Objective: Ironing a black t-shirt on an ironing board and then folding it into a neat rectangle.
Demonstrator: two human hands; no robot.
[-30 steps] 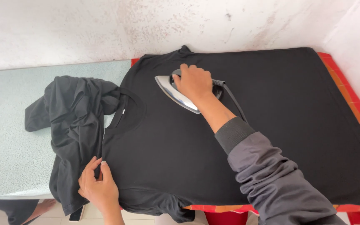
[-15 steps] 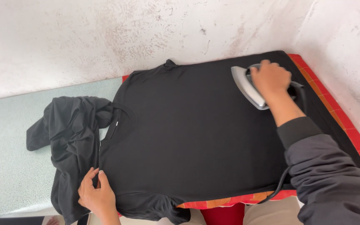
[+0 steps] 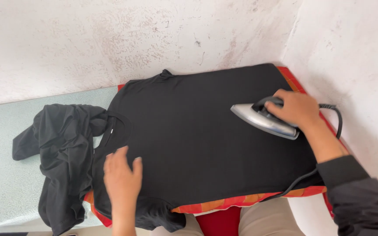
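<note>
A black T-shirt (image 3: 197, 126) lies flat on a red and orange checked cloth (image 3: 241, 202), its collar pointing left. My right hand (image 3: 297, 109) grips the black handle of a silver iron (image 3: 263, 120) resting on the shirt's right part, tip pointing left. My left hand (image 3: 122, 175) lies flat, fingers spread, on the shirt's near left part below the collar. The iron's black cord (image 3: 302, 179) runs off the near edge.
A crumpled black garment (image 3: 60, 153) lies on the pale speckled counter (image 3: 5, 175) left of the shirt. Stained white walls (image 3: 154, 39) close the back and the right side. My legs in beige trousers (image 3: 263, 220) show below the table edge.
The iron slid from the shirt's upper middle to the far right, then toward me. My left hand left the shirt's left edge and now lies flat on the shirt.
</note>
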